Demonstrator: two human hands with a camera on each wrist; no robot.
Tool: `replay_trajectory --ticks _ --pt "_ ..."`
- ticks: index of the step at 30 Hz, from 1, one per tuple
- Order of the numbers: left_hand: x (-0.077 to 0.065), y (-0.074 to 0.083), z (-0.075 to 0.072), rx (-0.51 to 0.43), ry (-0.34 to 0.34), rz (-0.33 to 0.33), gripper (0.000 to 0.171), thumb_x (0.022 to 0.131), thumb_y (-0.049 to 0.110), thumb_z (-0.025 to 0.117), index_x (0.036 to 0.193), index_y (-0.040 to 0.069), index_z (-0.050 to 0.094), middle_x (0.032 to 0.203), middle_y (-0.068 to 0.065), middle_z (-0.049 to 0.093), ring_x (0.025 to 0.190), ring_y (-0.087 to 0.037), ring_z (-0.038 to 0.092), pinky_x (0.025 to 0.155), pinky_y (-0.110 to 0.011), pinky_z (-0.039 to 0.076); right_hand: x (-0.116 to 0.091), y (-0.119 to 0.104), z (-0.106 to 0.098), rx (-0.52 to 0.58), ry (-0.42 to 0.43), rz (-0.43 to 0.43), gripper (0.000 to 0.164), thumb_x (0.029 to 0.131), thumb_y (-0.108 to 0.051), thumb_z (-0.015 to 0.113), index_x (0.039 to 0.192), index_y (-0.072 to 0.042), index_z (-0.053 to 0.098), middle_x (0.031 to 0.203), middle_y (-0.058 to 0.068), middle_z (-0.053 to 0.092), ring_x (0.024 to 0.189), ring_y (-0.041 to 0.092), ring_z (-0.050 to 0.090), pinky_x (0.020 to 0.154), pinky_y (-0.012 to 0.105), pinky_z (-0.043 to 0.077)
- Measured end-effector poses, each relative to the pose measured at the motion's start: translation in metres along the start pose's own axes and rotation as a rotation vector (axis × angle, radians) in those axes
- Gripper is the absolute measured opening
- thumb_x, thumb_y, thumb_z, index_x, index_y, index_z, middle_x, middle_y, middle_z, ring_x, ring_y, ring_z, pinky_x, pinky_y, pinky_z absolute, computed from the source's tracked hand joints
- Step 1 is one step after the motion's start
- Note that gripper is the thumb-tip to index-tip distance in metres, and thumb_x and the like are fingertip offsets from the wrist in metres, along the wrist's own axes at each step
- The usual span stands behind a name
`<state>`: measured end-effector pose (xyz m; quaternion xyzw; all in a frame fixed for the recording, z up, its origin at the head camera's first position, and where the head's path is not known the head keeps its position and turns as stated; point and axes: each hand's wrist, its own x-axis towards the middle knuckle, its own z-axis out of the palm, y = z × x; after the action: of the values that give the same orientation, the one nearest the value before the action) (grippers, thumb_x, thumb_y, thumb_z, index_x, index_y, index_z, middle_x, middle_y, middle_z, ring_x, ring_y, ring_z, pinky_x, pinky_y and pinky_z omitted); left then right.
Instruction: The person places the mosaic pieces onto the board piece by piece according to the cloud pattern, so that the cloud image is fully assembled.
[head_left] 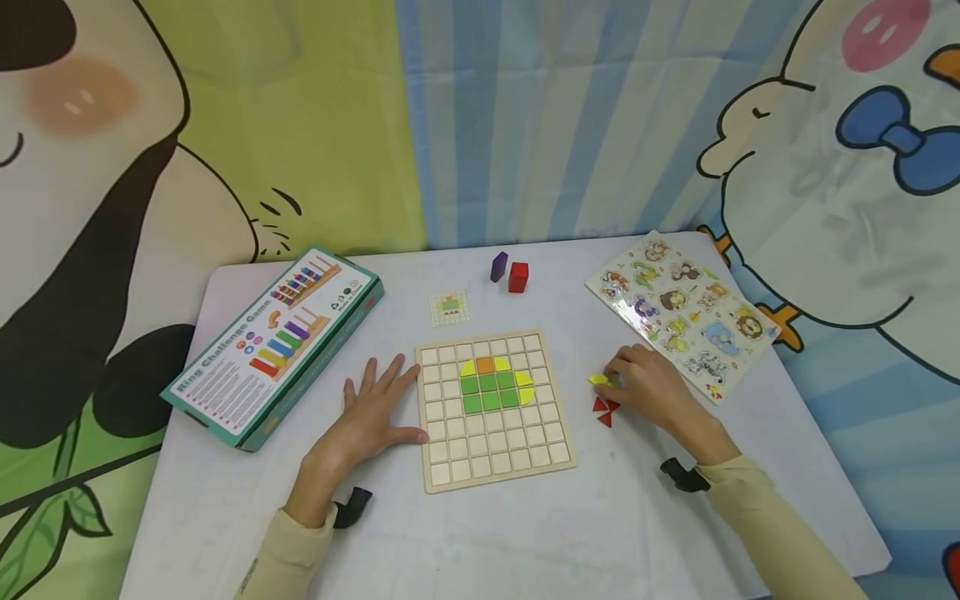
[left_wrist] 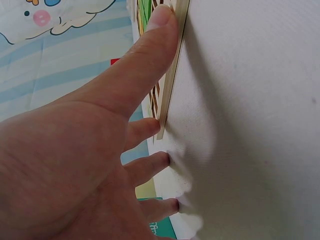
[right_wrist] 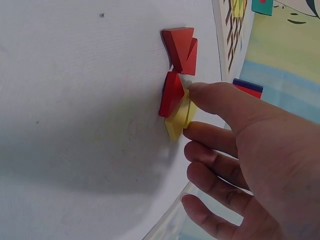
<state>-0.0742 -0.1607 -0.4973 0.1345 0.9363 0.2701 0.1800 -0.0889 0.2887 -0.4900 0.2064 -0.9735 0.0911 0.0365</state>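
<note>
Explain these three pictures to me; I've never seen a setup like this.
No machine here: just a person's left hand and right hand, both bare. The wide picture comes from a head-worn camera; the other two come from cameras on the left and right wrists. On the white table are a gridded board partly filled with green, orange and yellow pieces, a small card, a purple block, a red block, a game box and a panel of animal pictures. The left hand touches the board's edge. The right hand's thumb and forefinger pinch a yellow piece beside red triangles.
</note>
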Motion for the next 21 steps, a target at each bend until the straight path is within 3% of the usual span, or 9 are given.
replay_trajectory --ticks 7,12,21 --pt "0.0 0.0 0.0 -0.001 0.0 0.001 0.111 0.071 0.045 0.089 0.161 0.019 0.029 0.171 -0.014 0.011 0.154 -0.051 -0.007 0.112 -0.08 -0.006 0.003 -0.001 0.002 -0.034 0.069 -0.077 0.029 0.075 -0.029 0.089 0.085 -0.005 0.077 0.089 0.007 0.072 0.081 0.025 0.064 0.066 0.038 0.053" --pt "0.001 0.0 -0.001 0.001 -0.002 -0.002 0.111 0.071 0.045 0.089 0.161 0.019 0.029 0.171 -0.015 0.011 0.154 -0.051 -0.007 0.112 -0.08 -0.006 0.016 -0.008 -0.004 -0.022 0.091 -0.104 0.028 0.076 -0.03 0.088 0.087 -0.007 0.078 0.092 0.006 0.072 0.085 0.024 0.065 0.07 0.038 0.055" --pt "0.001 0.0 0.0 0.009 -0.011 -0.007 0.111 0.072 0.046 0.089 0.161 0.018 0.029 0.171 -0.014 0.011 0.154 -0.051 -0.007 0.112 -0.08 -0.006 0.059 -0.051 -0.021 0.048 0.08 -0.261 0.027 0.081 -0.03 0.086 0.095 -0.009 0.078 0.097 0.005 0.071 0.091 0.022 0.062 0.081 0.039 0.055"
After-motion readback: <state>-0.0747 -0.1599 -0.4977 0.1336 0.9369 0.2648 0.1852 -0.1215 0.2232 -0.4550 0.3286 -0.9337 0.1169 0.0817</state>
